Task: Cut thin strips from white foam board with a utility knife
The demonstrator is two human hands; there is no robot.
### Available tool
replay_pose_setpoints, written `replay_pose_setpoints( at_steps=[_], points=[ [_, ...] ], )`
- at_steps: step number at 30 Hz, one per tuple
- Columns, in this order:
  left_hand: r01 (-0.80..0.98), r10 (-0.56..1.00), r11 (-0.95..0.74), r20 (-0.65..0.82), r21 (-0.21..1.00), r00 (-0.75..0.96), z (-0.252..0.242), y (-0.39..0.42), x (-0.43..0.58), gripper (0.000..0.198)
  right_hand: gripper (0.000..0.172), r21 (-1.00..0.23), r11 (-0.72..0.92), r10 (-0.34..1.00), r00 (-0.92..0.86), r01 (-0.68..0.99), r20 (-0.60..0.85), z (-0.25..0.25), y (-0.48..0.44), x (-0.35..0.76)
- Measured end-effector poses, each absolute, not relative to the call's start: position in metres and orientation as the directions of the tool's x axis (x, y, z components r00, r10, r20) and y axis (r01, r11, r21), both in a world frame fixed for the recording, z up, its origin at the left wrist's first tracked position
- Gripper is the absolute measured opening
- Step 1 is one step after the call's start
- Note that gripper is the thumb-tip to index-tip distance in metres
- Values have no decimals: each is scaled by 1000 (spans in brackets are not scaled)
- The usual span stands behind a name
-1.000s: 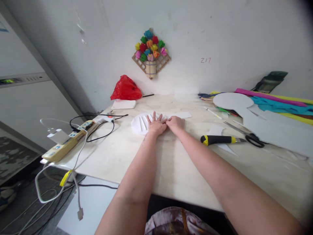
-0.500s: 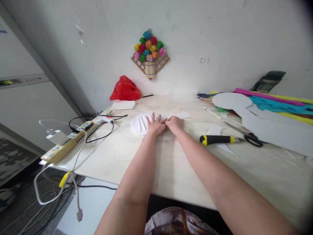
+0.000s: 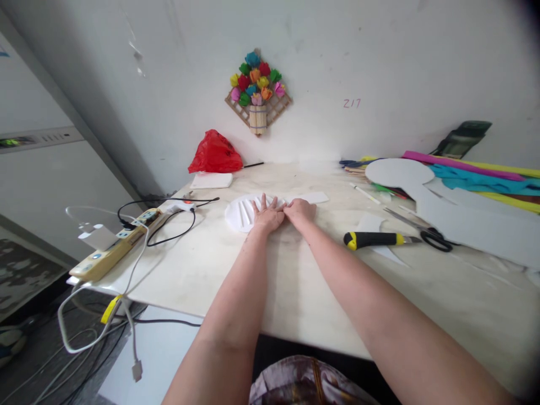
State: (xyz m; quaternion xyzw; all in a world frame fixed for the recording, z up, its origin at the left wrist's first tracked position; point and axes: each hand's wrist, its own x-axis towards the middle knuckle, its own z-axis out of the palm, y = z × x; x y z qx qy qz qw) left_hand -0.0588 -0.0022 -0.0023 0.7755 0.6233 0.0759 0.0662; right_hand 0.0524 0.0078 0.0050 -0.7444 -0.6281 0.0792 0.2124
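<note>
A white disc point(image 3: 233, 216) with several raised white strips point(image 3: 244, 212) across it lies flat on the table. My left hand point(image 3: 269, 216) rests on the disc's right part, fingers spread and pressing down over the strips. Right beside it, my right hand point(image 3: 300, 210) is closed at the disc's right edge, its fingertips meeting my left hand's. Whatever those fingertips pinch is hidden. Behind my right hand lies a flat white rectangular piece point(image 3: 314, 197).
A utility knife point(image 3: 373, 241) and scissors point(image 3: 434, 238) lie to the right, near white sheet offcuts point(image 3: 390, 256) and coloured paper point(image 3: 481, 179). At left sit a power strip point(image 3: 107, 259) with cables and a white glue gun point(image 3: 181, 206). A red bag point(image 3: 215, 153) stands against the wall.
</note>
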Motion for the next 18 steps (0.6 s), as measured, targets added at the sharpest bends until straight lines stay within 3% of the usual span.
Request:
replay_pose_setpoints(
  at_steps=[9,18],
  points=[
    [960,978,-206,79,189,194,-4,-5,-60,60,26,-432,-119,969,199,894,144,2,11,54],
    [957,973,-222,112,187,204,-1,-9,-60,60,17,-587,-164,966,249,792,67,5,15,62]
  ],
)
